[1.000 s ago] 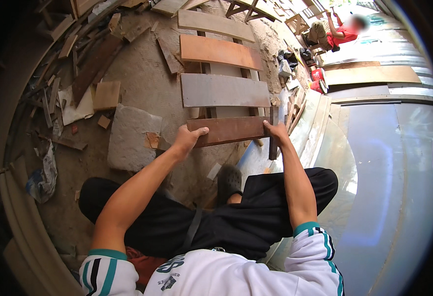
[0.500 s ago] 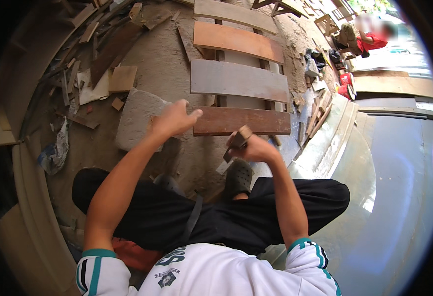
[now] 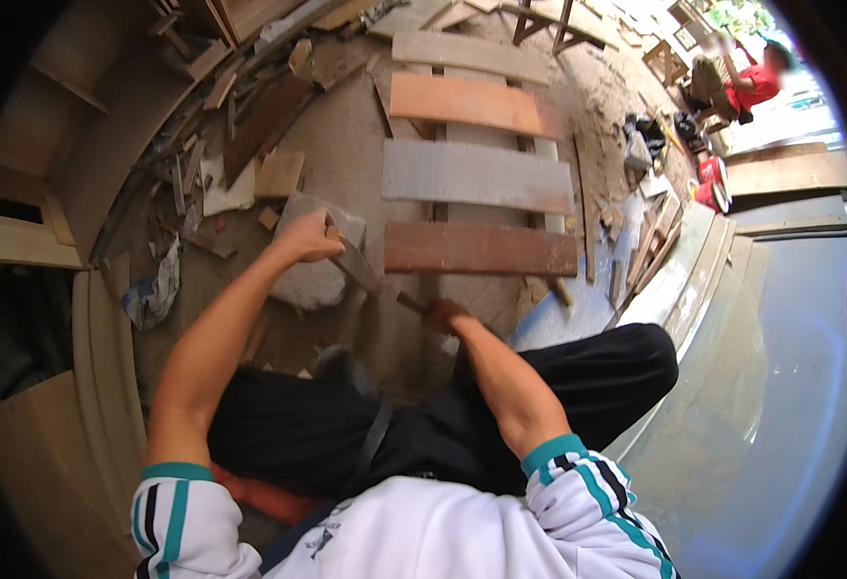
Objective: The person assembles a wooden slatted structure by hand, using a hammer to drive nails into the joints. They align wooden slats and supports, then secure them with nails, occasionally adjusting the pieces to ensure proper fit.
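Observation:
My left hand (image 3: 309, 238), above a pale stone slab (image 3: 307, 285), is closed on a flat, dark blade-like piece (image 3: 357, 267); a small orange-brown part shows by the fingers. Over the ground to its right, my right hand (image 3: 445, 317) grips a dark, flat block (image 3: 411, 303), blurred and partly hidden by the fingers. Just beyond both hands lies a reddish-brown board (image 3: 481, 249). Farther off, a grey board (image 3: 478, 176), an orange board (image 3: 473, 104) and a pale board (image 3: 467, 58) lie parallel to it, resting across supports.
Wood scraps (image 3: 267, 130) cover the ground at the left. Red cans (image 3: 711, 183) and a dark bag (image 3: 643, 133) stand at the right. A large grey-blue sheet (image 3: 790, 386) spans the right side. A person in a red top (image 3: 753, 89) sits at the far right.
My left hand, open before, now grips the blade-like piece and sits slightly further left. My right hand has drawn back toward me and left with the dark block. The view has shifted.

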Demonstrator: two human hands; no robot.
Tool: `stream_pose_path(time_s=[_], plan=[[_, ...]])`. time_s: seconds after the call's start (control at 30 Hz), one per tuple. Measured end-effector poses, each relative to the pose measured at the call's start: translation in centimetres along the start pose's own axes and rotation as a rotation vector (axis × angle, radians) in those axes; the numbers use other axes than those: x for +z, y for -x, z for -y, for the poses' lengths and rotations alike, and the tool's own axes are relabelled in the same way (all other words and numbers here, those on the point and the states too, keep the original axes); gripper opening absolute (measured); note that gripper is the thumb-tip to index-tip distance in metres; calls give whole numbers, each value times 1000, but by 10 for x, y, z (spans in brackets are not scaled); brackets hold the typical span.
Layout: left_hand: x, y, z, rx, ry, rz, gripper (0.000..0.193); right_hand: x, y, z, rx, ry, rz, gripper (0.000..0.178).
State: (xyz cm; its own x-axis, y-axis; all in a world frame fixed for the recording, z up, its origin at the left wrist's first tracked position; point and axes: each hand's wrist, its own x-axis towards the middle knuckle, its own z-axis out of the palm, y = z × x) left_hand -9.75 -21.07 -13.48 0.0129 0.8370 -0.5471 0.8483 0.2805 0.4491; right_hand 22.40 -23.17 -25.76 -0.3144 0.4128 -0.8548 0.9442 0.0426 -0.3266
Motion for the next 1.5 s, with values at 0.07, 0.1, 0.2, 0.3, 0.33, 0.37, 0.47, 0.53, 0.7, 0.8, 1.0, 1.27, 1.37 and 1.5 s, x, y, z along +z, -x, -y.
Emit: stream_pose_path(time_s=[0.07, 0.1, 0.2, 0.3, 0.33, 0.37, 0.47, 0.53, 0.7, 0.8, 1.0, 1.27, 1.37, 1.5], plan=[[-4, -10, -19, 53, 142, -74, 65, 12, -18, -20, -37, 90, -101, 38], [2, -10, -24, 62, 218, -98, 60, 15, -23, -28, -82, 48, -162, 39], [23, -11, -9, 48, 654, -80, 63, 3, 3, 4, 70, -375, -58, 49], [61, -44, -7, 103, 707, -132, 65, 25, -33, -15, -59, -598, -139, 33], [80, -55, -2, 71, 644, -191, 66, 36, -41, -14, -140, -666, -233, 33], [98, -70, -1, 48, 582, -253, 68, 41, -49, -13, -224, -728, -336, 32], [122, -76, -12, -150, 538, -355, 74, 42, -28, 7, -325, -843, -354, 34], [120, -79, -17, -208, 561, -365, 79, 39, -21, 10, -315, -778, -405, 33], [125, -91, 0, -59, 585, -354, 81, 55, -35, 4, -338, -644, -509, 30], [145, -93, 0, 34, 617, -426, 69, 41, -19, 14, -159, -691, -332, 32], [197, -99, -29, 58, 536, -492, 58, 38, -38, -7, -145, -901, -275, 36], [202, -82, -37, 164, 640, -150, 63, 84, -58, -28, -25, -473, -927, 47], [227, -94, -10, 93, 581, -250, 64, 85, -71, -1, -138, -406, -987, 44], [240, -101, -11, 63, 597, -279, 63, 67, -41, 17, -93, -817, -750, 36]])
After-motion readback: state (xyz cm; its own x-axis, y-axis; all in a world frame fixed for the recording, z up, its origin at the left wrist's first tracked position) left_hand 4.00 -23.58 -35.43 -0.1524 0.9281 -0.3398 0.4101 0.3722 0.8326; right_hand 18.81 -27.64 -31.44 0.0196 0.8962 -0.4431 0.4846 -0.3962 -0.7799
